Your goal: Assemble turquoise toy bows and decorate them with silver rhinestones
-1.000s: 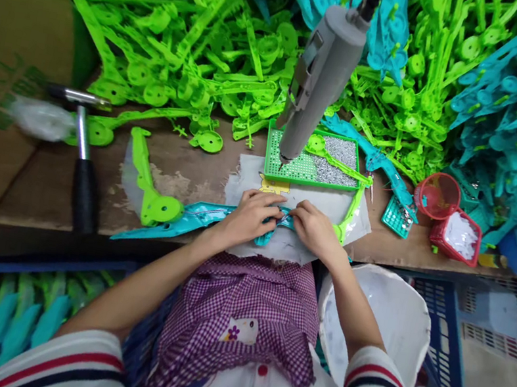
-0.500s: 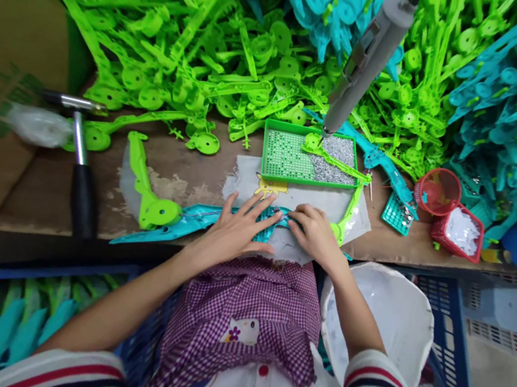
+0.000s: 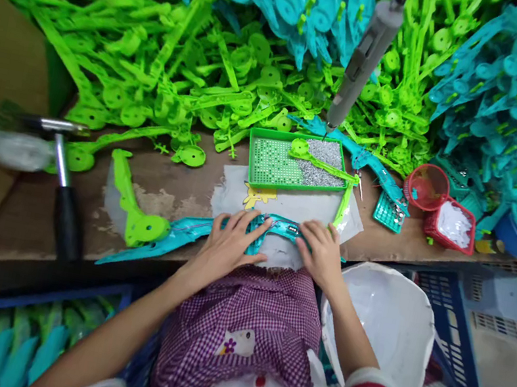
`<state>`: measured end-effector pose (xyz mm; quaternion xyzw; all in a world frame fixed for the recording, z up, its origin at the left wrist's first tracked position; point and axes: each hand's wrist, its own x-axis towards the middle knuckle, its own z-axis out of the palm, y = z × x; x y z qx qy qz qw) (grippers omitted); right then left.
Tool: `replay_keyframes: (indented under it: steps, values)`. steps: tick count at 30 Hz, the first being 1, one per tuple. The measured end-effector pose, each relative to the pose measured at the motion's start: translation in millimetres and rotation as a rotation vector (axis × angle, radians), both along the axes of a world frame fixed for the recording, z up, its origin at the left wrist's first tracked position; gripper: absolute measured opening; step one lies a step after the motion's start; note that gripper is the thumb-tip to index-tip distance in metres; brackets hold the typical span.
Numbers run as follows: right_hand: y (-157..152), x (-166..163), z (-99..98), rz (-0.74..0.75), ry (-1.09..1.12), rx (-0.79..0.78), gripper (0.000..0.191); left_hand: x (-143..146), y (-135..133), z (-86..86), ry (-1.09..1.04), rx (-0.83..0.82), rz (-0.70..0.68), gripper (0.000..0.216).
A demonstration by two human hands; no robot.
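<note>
A long teal plastic part (image 3: 165, 238) lies across the bench's near edge on a white cloth (image 3: 287, 202). My left hand (image 3: 228, 246) rests flat on its middle, fingers spread. My right hand (image 3: 323, 251) presses on the same part just to the right, fingers curled down over it. A green tray (image 3: 251, 181) holding small screws sits just beyond my hands. A grey powered screwdriver (image 3: 362, 61) hangs above the tray, untouched.
Heaps of green parts (image 3: 161, 63) and teal parts (image 3: 500, 96) fill the back of the bench. A hammer (image 3: 62, 185) lies at left beside a loose green part (image 3: 134, 205). Red baskets (image 3: 441, 206) stand at right. A white bag (image 3: 386, 323) and blue crates (image 3: 461, 349) sit below.
My left hand went from curled on the teal part to lying flat with fingers spread. The hanging screwdriver swung away to the right and farther back. The view shifted slightly.
</note>
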<state>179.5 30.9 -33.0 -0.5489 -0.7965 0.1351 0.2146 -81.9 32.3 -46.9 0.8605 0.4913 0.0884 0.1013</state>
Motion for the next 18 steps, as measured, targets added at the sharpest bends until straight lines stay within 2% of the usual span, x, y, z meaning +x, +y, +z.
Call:
replay_keyframes:
  steps: [3,9,11,13,16,18]
  values:
    - [-3.1,3.3,4.5,0.023,0.031,-0.020,0.037,0.2,-1.5,-4.1,-0.007,0.036,0.009,0.069]
    - [4.5,11.6,41.9,-0.126,0.404,0.057,0.031,0.7,-0.6,-16.8,0.057,0.116,0.032,0.063]
    - [20.0,16.7,46.8,-0.129,0.487,0.072,0.030,1.9,0.5,-18.8,0.069,0.137,0.037,0.061]
    - [42.2,28.5,45.3,-0.150,0.480,0.110,0.027,3.2,1.3,-19.1,0.076,0.170,0.044,0.060]
    - [75.0,58.4,43.2,-0.295,0.425,0.176,0.026,4.1,2.1,-19.4,0.081,0.238,0.043,0.058]
    - [90.7,77.4,51.1,-0.408,0.471,0.215,0.027,4.1,3.2,-21.2,0.070,0.286,0.039,0.057]
